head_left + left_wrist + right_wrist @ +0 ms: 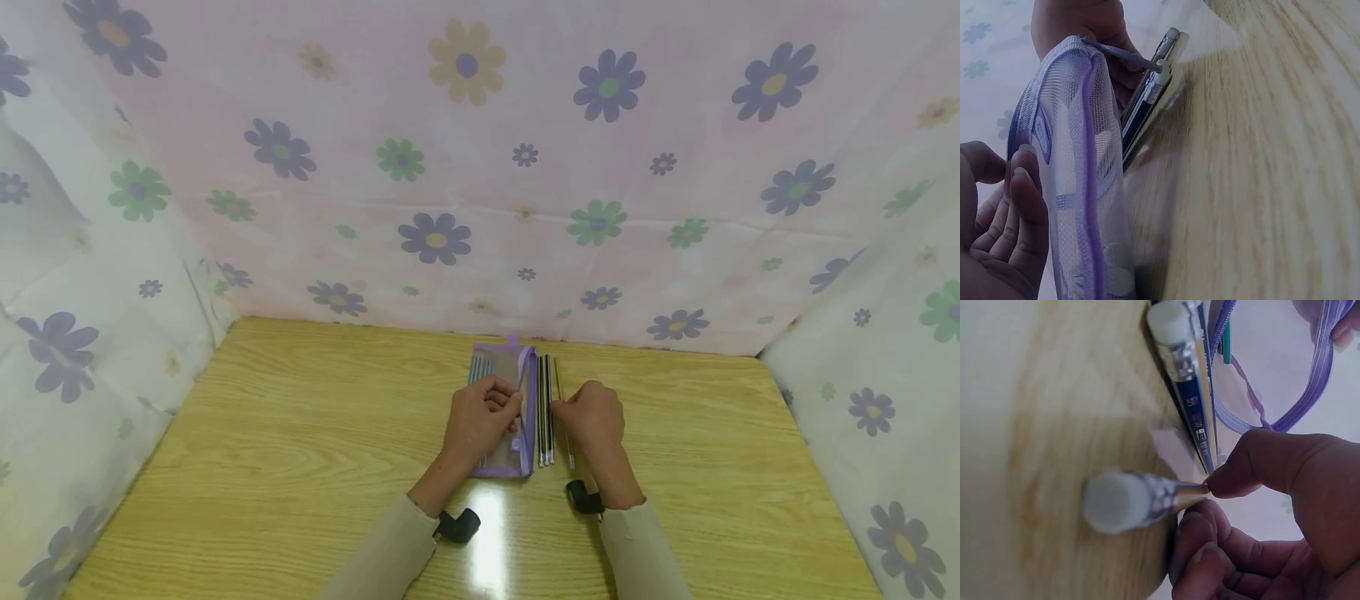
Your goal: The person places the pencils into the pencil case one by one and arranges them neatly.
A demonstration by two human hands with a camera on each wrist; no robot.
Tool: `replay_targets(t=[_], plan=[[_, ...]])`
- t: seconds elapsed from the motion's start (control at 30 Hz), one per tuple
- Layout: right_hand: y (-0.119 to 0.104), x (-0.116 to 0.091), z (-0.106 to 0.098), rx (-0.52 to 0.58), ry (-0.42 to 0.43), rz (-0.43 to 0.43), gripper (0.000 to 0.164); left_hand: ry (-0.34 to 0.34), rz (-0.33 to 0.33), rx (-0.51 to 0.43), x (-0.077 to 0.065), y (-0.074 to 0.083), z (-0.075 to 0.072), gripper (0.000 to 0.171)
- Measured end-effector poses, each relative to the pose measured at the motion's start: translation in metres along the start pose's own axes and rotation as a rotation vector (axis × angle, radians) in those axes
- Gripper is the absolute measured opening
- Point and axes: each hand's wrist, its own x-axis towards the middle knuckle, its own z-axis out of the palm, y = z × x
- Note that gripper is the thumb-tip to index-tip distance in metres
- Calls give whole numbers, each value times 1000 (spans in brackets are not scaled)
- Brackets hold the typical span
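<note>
A see-through mesh pencil case (504,472) with purple trim lies on the table, its zip undone along the right side. My left hand (477,419) pinches the zipped edge of its opening between thumb and fingertips, lifting that edge in the left wrist view. Several bluish sticks (481,365) show through the mesh at the left. My right hand (596,417) pinches a pencil (1166,497) between thumb and index finger, its white eraser end toward me. Between that pencil and the case lie several dark striped pencils (545,379) side by side, eraser ends nearest me.
The wooden table (315,417) backs onto a flowered cloth (517,183), with more cloth hanging at both sides. Black wrist devices (460,527) stick out from the sleeve cuffs. A bright reflection lies on the table in front of the case.
</note>
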Motion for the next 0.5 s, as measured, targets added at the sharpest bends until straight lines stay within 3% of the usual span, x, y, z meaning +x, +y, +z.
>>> replay_targets(t=[0.27,0.5], plan=[[0,-2,-4,35,-7,6,42,-7,-1,4,0,0,0,5],[-2,-3,-9,98,-30,-50,42,-6,-4,6,0,-2,-1,5]])
